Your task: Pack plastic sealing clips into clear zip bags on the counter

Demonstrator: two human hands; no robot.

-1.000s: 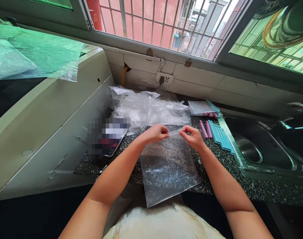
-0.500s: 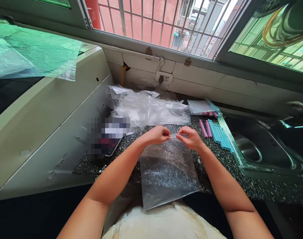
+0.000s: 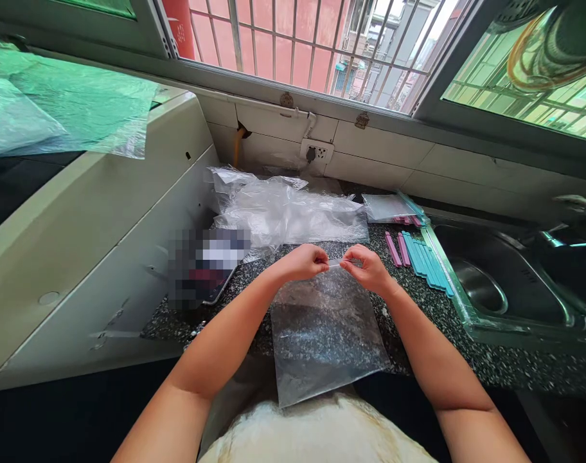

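Observation:
A clear plastic bag (image 3: 326, 334) hangs over the front edge of the speckled counter, its lower end towards my body. My left hand (image 3: 306, 262) pinches the bag's far edge between thumb and fingers. Close beside it on the same edge, my right hand (image 3: 367, 267) pinches too, with a short pale strip of the edge showing between the two. Right of my right hand lie pink bag clips (image 3: 398, 249) and a row of several turquoise bag clips (image 3: 426, 262).
Crumpled clear plastic bags (image 3: 293, 212) lie at the back of the counter. A partly blurred phone (image 3: 223, 273) is left of my forearm. Flat bags (image 3: 387, 207) sit near the sink rim (image 3: 459, 302). A pale appliance (image 3: 143, 206) stands at left.

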